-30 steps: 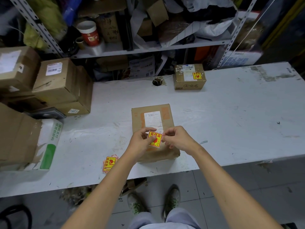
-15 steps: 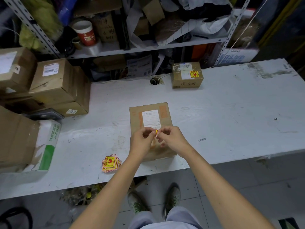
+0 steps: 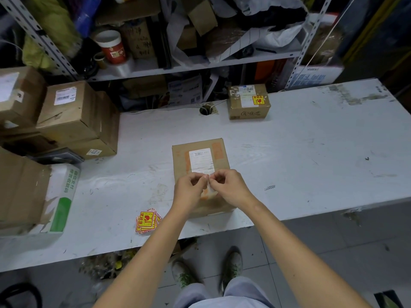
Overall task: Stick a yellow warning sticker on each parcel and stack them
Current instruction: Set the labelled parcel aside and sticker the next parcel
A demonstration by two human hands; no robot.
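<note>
Cardboard boxes (image 3: 73, 121) are stacked well to the left of the grip, and a loose pile of yellow stickers (image 3: 148, 221) is laid just left of the left wrist, near the table's front edge. A small stickered parcel (image 3: 248, 101) is set far beyond the grip and a little to its right, beside a cable hole (image 3: 205, 110). To the right of the grip a wide stretch of white table (image 3: 311, 163) is seen; its front edge is crossed by both forearms.

A brown parcel (image 3: 200, 152) is placed directly beneath the grip, its white label just beyond the fingertips. A sticker (image 3: 208, 185) is pinched between the curled fingers of the left hand (image 3: 189, 190) and right hand (image 3: 231, 187), over the parcel's near half. Only its pale side is shown, and contact with the parcel cannot be told.
</note>
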